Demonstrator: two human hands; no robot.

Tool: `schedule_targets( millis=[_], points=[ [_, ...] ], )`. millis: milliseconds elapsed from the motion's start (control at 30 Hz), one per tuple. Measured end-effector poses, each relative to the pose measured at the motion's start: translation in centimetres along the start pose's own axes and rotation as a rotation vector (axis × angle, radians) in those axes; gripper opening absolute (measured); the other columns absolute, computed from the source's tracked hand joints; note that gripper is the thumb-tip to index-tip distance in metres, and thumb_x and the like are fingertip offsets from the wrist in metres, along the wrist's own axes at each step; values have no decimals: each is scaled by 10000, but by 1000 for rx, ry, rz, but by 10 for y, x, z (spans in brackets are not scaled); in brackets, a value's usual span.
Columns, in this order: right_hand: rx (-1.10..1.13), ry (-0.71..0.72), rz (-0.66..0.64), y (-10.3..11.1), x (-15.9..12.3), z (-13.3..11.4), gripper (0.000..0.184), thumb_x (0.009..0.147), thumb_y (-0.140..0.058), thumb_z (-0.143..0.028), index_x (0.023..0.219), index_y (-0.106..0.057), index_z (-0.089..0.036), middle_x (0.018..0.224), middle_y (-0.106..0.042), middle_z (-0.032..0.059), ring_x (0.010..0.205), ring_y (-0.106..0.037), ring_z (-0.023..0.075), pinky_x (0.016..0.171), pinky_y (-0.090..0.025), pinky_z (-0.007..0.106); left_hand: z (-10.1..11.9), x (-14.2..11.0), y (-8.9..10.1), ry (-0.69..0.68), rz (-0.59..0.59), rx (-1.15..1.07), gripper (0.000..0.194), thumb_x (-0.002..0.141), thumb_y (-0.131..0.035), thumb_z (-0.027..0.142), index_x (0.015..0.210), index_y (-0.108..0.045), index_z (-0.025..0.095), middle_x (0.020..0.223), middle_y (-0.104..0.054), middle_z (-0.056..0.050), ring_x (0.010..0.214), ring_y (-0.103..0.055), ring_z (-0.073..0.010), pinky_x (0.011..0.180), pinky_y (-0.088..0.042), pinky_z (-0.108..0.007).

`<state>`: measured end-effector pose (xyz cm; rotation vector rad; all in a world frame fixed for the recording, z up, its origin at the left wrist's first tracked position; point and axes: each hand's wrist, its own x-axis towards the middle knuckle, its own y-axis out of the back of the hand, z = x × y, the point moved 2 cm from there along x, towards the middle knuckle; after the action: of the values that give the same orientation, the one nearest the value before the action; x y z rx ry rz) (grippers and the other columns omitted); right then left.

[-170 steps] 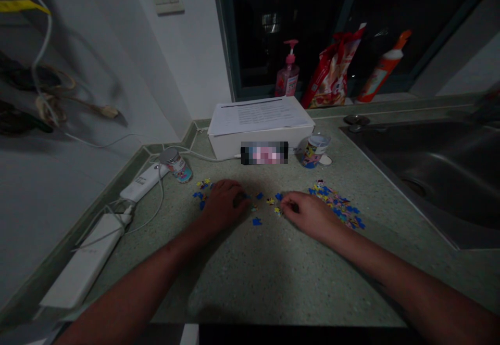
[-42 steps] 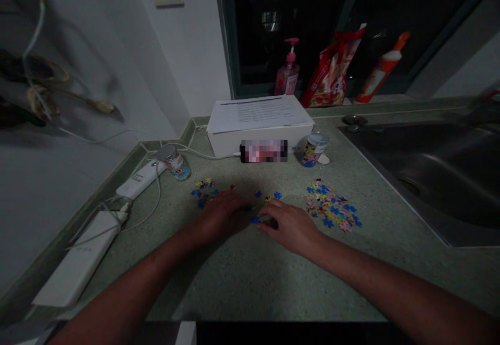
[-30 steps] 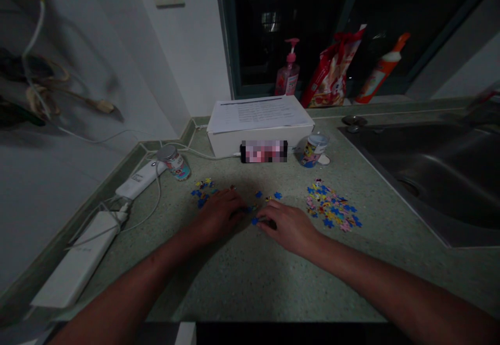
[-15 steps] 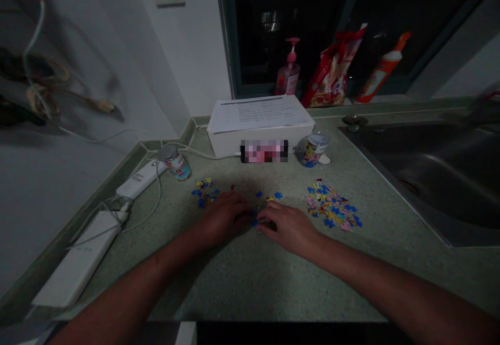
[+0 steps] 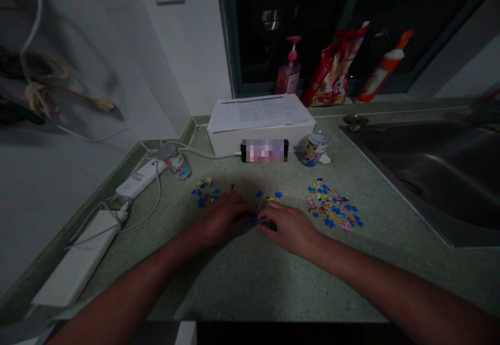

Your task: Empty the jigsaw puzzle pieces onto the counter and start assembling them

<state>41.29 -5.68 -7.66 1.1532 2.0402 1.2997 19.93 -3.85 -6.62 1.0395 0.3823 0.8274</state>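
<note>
Between my two hands, just above the green speckled counter, is a small blue jigsaw puzzle piece [image 5: 255, 219]. My right hand [image 5: 289, 225] pinches it between thumb and fingers. My left hand [image 5: 227, 215] has its fingers curled and closed against the piece's left side; its fingertips are partly hidden. Beyond the hands lie a few loose pieces, among them a blue one [image 5: 278, 195] and a yellow one [image 5: 270, 198]. A small cluster of pieces [image 5: 203, 198] sits by my left hand, and a larger colourful pile [image 5: 332, 204] spreads to the right.
A phone [image 5: 264, 151] with a blurred screen leans on a white box [image 5: 226, 141] topped with printed paper. Two jars, one left [image 5: 175, 162] and one right [image 5: 313, 150], stand on the counter. White power strips [image 5: 84, 256] lie left; a sink [image 5: 441, 178] is at right.
Both hands stay almost in place over the same spot. The blue piece between the fingertips shows slightly more. The rest of the counter looks the same.
</note>
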Motion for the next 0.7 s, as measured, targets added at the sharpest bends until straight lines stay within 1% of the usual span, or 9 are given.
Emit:
schedule_targets(
  millis=[167,333,500,600,633,700],
  points=[
    [3,7,-6,3,-1,-2,91,967,-765,-224,1058,-769,-225,998,-743,31,883,-723,200,728,-471,303,1,-1,0,-1,18,-14,138,1005,-641,222,1003,-770,272,1030,-750,-59,1045,-671,-282,1055,-505,-522],
    [-3,-7,-19,3,-1,-2,103,967,-763,-231,1070,-761,-222,1017,-745,34,893,-726,206,730,-474,308,3,-1,0,25,56,11,98,969,-691,202,984,-753,277,1010,-743,-40,1053,-677,-279,1184,-421,-573],
    [-19,-14,-42,4,-1,-3,102,986,-751,-251,1081,-758,-214,1036,-748,45,914,-730,210,749,-485,314,5,1,0,66,48,-4,89,941,-714,183,962,-741,264,1018,-737,-43,1050,-679,-280,1132,-468,-557],
    [-21,-8,-42,4,-1,-3,103,991,-747,-255,1085,-756,-216,1040,-749,44,920,-727,207,755,-484,311,6,3,1,68,69,-43,75,933,-720,182,932,-727,256,995,-739,-37,1021,-686,-267,1139,-457,-556],
    [-21,-5,-37,4,-2,-3,100,991,-746,-254,1084,-756,-216,1038,-748,43,916,-725,205,753,-481,310,5,3,1,72,80,-53,68,924,-728,184,918,-721,252,979,-740,-39,1003,-686,-268,1121,-469,-554],
    [-20,-1,-27,4,-2,-3,87,990,-745,-251,1069,-757,-216,1028,-745,42,904,-720,200,743,-474,306,3,3,-1,94,92,-69,70,903,-731,180,892,-708,246,948,-742,-46,965,-684,-271,1031,-516,-530]
  ],
)
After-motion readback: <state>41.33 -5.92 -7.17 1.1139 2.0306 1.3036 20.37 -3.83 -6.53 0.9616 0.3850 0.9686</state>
